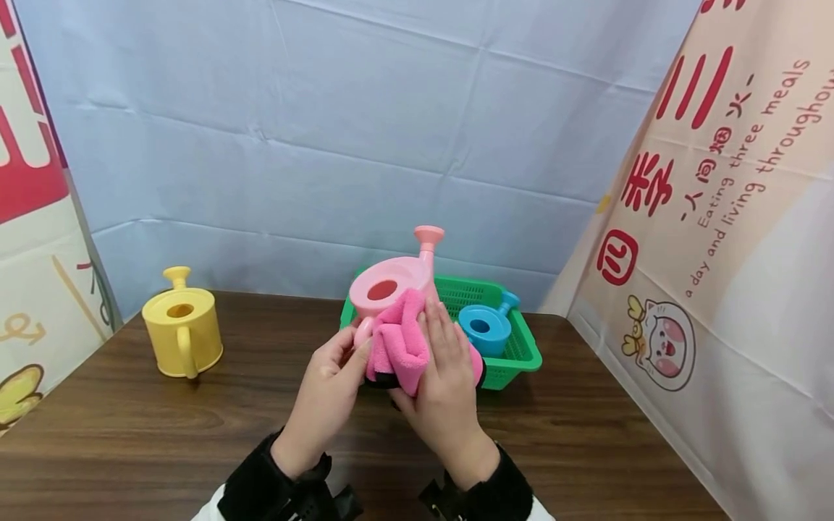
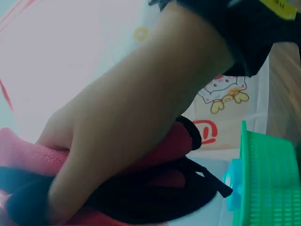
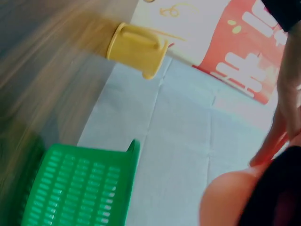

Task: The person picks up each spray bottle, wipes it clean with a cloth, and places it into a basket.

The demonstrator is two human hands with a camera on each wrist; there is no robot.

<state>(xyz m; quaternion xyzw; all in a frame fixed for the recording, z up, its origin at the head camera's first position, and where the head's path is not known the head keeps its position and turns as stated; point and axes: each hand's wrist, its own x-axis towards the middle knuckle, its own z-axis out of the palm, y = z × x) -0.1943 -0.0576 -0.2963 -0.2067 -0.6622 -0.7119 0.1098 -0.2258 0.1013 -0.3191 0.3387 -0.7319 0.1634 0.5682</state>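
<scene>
Pink watering can (image 1: 407, 268) is being held up just above the near left part of the green basket (image 1: 504, 374), hiding that bit of it in the head view, with its spout sticking up on the far side. Handle's pinched between the thumb and curled fingers of the left hand (image 1: 331, 383). A pink cloth (image 1: 400, 347) with black trim is bunched against the side of the can facing the person, pretty rumpled tbh. It's pressed there by the right hand (image 1: 448, 380), fingers laid nearly straight and close together, with a fold of cloth caught between them and the thumb.

Inside the basket, toward its right end, a small blue watering can (image 1: 485, 331) is parked, spout tipped toward the rim. Well off to the left of the basket, a yellow watering can (image 1: 182, 329) is stood upright on the brown wooden table (image 1: 586, 441), handle turned to the near side. Behind the basket a creased pale blue sheet (image 1: 326, 145) is hung, and to its right a printed sheet (image 1: 717, 253) with red characters and a cartoon cat.
</scene>
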